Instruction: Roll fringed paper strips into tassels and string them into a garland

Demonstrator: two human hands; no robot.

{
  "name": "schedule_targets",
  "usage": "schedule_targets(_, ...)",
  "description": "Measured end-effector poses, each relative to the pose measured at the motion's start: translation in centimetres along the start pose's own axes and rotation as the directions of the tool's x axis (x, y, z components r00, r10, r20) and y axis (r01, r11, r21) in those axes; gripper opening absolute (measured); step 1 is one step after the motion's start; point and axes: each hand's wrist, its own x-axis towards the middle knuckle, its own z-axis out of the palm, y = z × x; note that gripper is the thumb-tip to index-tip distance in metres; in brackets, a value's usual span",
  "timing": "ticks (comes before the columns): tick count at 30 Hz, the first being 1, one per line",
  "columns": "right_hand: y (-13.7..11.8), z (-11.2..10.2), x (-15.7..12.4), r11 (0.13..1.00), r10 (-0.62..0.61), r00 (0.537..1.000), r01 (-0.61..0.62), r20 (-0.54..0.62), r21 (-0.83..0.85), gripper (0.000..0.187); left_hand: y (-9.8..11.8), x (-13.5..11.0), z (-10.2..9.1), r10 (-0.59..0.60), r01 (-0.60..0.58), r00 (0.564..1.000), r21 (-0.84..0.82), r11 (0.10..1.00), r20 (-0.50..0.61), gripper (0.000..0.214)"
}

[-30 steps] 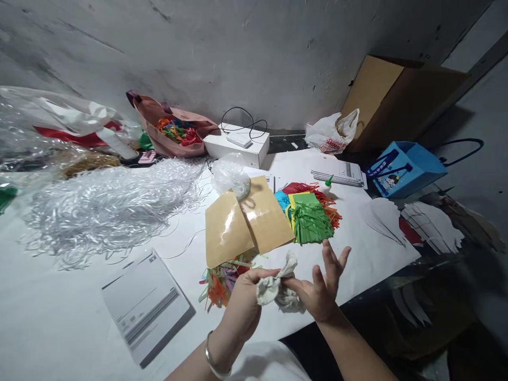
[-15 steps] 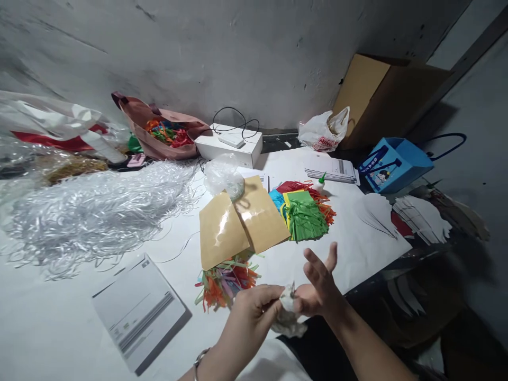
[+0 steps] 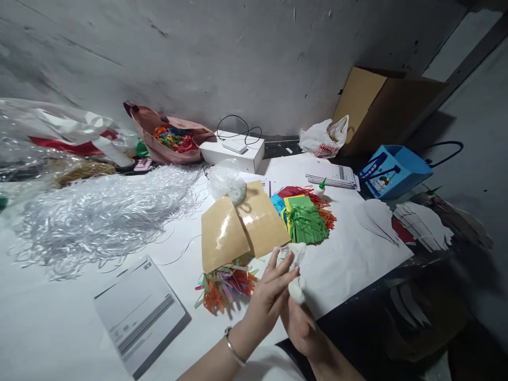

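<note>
Left of the pouches [image 3: 238, 227] on the table [image 3: 357, 254], a wide pile of clear shreds [image 3: 99, 211] is spread. Right of the pouches lies green fringe [image 3: 306, 223], and mixed fringe [image 3: 224, 286] lies at their near edge. Both hands meet near-right of the pouches.

Left hand [image 3: 270, 296]: fingers straight and flat against the wad [image 3: 294, 262], not closed round it.

Right hand [image 3: 300, 324]: curled about the wad's near end, partly hidden by the left.

Wad: white and crumpled. Its long axis runs away from the person, far end pointing at the green fringe.

Half a second ago the right fingers were splayed and the wad sat lower, nearer the table edge.
</note>
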Motion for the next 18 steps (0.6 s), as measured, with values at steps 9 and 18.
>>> schedule_targets(9, -0.5, -3.9, -1.6, 0.963, -0.216, 0.976, 0.212, -0.006, -0.163, 0.065, -1.4, 2.8, 0.1, -0.715, 0.544, 0.699, -0.652, 0.529, 0.004, 0.032)
schedule_targets(18, 5.1, -13.9, 0.1, 0.332, -0.558, 0.784, -0.089, -0.272, -0.939, 0.040, -0.1, -1.7, 2.5, -0.556, 0.773, 0.611, -0.577, 0.264, 0.564, 0.039)
